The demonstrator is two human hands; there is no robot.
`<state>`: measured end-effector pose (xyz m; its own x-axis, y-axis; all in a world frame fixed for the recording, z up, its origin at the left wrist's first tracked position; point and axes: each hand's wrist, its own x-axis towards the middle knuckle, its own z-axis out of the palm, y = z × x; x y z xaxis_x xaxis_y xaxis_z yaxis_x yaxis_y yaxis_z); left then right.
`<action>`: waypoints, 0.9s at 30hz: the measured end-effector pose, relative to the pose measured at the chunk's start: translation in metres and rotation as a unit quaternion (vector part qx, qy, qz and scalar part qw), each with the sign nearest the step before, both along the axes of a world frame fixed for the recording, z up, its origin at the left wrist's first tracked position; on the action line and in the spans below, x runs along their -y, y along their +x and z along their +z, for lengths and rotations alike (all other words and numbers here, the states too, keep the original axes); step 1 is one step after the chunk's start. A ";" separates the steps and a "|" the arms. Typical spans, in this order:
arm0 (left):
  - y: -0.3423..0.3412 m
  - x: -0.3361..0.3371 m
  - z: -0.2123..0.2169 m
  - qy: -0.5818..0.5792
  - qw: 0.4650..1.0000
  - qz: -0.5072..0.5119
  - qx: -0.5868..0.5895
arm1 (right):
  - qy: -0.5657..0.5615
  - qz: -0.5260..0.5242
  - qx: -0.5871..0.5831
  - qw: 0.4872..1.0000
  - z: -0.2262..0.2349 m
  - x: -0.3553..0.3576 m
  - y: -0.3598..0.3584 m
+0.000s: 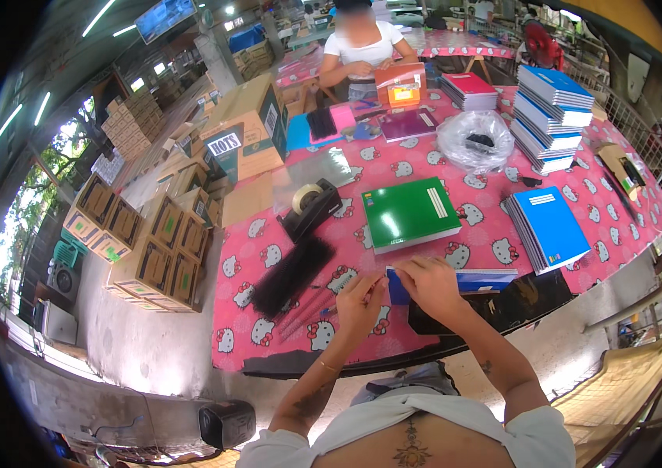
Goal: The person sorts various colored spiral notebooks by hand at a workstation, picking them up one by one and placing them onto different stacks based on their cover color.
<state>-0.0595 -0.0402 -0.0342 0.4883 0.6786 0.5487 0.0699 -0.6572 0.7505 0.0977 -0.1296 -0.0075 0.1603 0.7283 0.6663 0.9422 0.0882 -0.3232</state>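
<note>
1. Well, the pink table [229, 313] is bearing your work, with the tall notebook stack [553, 117] standing between one and two o'clock from your hands.
2. The green notebook pile [411, 212] is lying flat at twelve, probably for easy reach.
3. The blue notebook [491, 281] is extending toward three.
4. The tape dispenser [314, 209] is sitting at ten, seemingly handy for your left.
5. Your right hand [432, 288] is gripping the notebook's left end narrowly, presumably steadying it.
6. Your left hand [360, 303] is bunching its fingers beside that end; I cannot tell whether it's holding anything.
</note>
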 end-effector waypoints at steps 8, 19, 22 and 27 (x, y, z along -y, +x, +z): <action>0.002 -0.007 0.002 0.019 0.997 0.037 -0.062 | 0.000 -0.008 -0.010 1.000 0.003 0.001 -0.001; 0.005 -0.006 0.000 0.036 0.988 0.092 -0.123 | -0.018 -0.015 -0.033 0.999 0.002 0.002 -0.006; 0.004 -0.011 0.002 0.090 0.993 0.042 -0.065 | -0.032 -0.015 -0.037 0.999 0.003 0.004 -0.007; 0.003 -0.024 0.028 0.071 0.984 -0.114 -0.120 | -0.079 -0.012 -0.052 0.996 0.007 0.013 0.003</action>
